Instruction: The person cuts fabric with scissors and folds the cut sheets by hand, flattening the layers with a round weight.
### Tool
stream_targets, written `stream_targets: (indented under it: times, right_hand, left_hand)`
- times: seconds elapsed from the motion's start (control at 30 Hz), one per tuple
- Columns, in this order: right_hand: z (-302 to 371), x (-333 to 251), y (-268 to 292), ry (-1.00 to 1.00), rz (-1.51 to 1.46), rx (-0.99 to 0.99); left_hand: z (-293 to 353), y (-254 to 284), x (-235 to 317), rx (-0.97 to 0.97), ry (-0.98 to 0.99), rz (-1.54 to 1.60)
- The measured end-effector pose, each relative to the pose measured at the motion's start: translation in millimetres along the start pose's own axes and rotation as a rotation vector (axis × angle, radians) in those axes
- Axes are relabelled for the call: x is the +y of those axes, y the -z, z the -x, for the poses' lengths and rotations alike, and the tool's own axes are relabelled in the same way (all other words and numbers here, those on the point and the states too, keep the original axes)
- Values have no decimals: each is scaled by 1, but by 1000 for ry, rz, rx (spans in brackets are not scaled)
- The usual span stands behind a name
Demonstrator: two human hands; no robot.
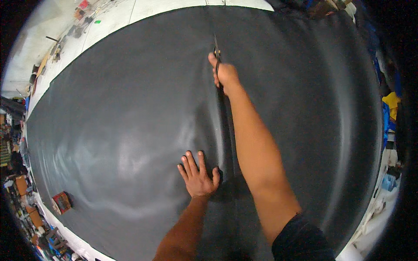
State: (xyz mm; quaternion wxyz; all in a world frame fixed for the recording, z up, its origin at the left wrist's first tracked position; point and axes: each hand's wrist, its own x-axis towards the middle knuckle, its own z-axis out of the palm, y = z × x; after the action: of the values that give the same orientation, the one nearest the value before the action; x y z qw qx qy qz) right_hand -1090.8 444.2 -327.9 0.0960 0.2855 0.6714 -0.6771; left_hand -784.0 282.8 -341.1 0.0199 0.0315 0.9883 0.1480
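A large sheet of smooth black material (117, 108), like vinyl or leather, spreads over the white table. My right hand (226, 77) reaches far forward and grips a pair of scissors (217, 51) by the handles, blades pointing away from me. Behind the scissors a cut line runs back toward me through the sheet, its edge slightly raised. My left hand (198, 177) lies flat with fingers spread on the sheet, just left of that line and nearer to me.
A small red box (61, 203) rests on the sheet at the near left. The white table (109, 24) shows along the far edge, with small tools and scraps at far left. Cluttered shelves (13, 148) stand left; blue and yellow items (391, 104) lie right.
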Motion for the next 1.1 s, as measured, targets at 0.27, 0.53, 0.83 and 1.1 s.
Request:
stream_targets:
  times: [0.27, 0.53, 0.83, 1.1]
  right_hand:
    - [-33, -18, -13, 54, -36, -27]
    - [-119, -69, -13, 83, -51, -87]
    - [-163, -74, -9, 210, 166, 1]
    - [61, 9, 14, 284, -104, 95]
  left_hand:
    - [-1, 2, -4, -70, 46, -17]
    - [2, -1, -4, -70, 73, -12]
    - [0, 1, 3, -81, 49, 50]
    - [2, 7, -11, -94, 91, 36]
